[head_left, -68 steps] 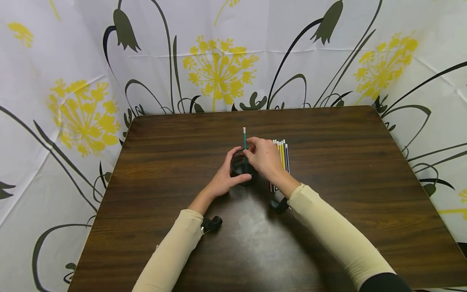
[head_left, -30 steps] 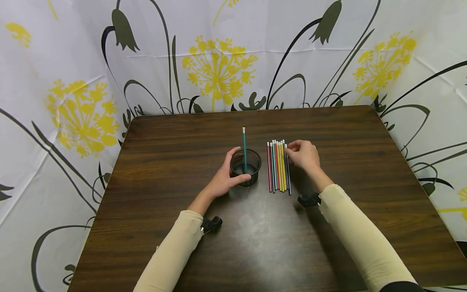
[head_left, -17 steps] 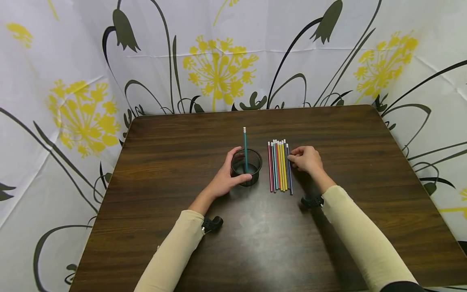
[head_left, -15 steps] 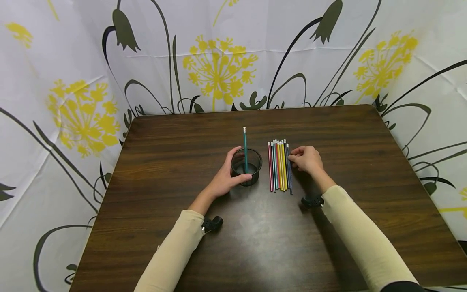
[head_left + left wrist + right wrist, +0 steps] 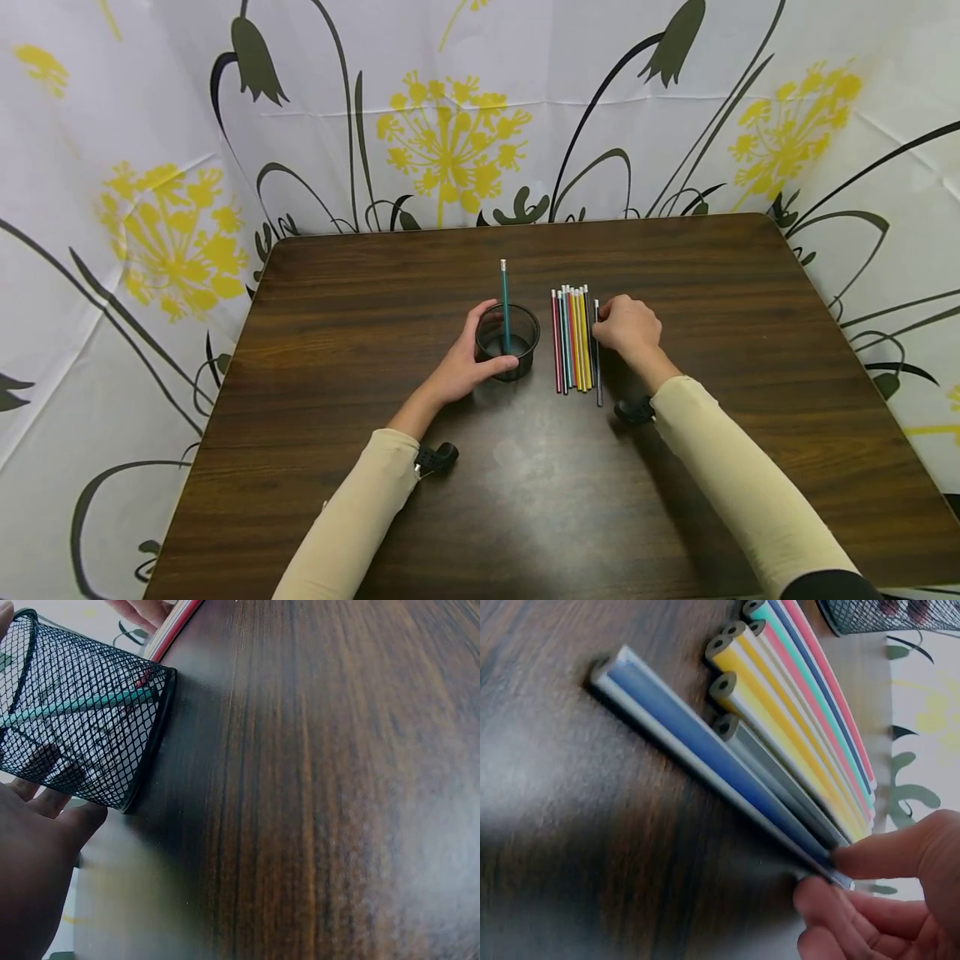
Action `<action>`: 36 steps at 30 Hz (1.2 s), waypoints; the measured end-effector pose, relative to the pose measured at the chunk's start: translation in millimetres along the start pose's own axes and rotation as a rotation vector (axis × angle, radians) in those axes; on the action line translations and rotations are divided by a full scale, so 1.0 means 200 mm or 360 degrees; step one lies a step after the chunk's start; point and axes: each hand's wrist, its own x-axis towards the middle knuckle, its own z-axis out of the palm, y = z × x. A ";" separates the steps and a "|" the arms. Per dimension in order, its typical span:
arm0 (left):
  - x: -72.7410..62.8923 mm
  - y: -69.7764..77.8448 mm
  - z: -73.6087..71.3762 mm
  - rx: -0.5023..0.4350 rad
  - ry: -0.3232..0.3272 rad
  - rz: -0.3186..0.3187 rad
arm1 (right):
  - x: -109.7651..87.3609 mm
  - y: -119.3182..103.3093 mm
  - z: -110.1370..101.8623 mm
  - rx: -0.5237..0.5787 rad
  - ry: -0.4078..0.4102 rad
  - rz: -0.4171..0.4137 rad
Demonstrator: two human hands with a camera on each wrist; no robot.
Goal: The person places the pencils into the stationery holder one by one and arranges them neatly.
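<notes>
My left hand (image 5: 465, 362) holds a black wire-mesh pencil cup (image 5: 520, 369), its thumb at the near side and fingers round the left and far side. One teal pencil (image 5: 505, 304) stands in the cup, eraser end up; the left wrist view shows it through the mesh (image 5: 97, 742). To the right, my right hand (image 5: 630, 329) pinches a dark blue pencil (image 5: 697, 754) near its eraser end, between thumb and fingers. This pencil lies slightly apart from a row of unsharpened pencils (image 5: 573, 350) in red, teal, yellow and dark colours.
Everything is on a dark wood-grain table (image 5: 360, 333). Behind it hangs a white curtain (image 5: 570, 50) with yellow and grey-green flowers. The pencil row lies close to the cup's right side.
My right hand left the teal pencil in the cup and moved right to the row's end. It now pinches the dark blue pencil, which has shifted slightly right and nearer. My left hand stays put.
</notes>
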 end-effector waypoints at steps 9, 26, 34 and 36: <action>0.00 0.00 0.00 0.0019 0.0003 0.0006 | 0.01 0.03 0.00 0.0054 -0.0019 0.0020; 0.00 0.00 0.00 -0.0003 0.0001 -0.0001 | -0.08 -0.15 -0.34 0.0578 0.0365 -0.0156; 0.00 0.01 0.00 -0.0013 -0.0002 0.0008 | -0.19 -0.35 -0.44 0.1113 0.0654 -0.0553; 0.00 0.01 0.00 -0.0009 -0.0002 0.0001 | -0.21 -0.39 -0.44 0.1241 0.0656 -0.0659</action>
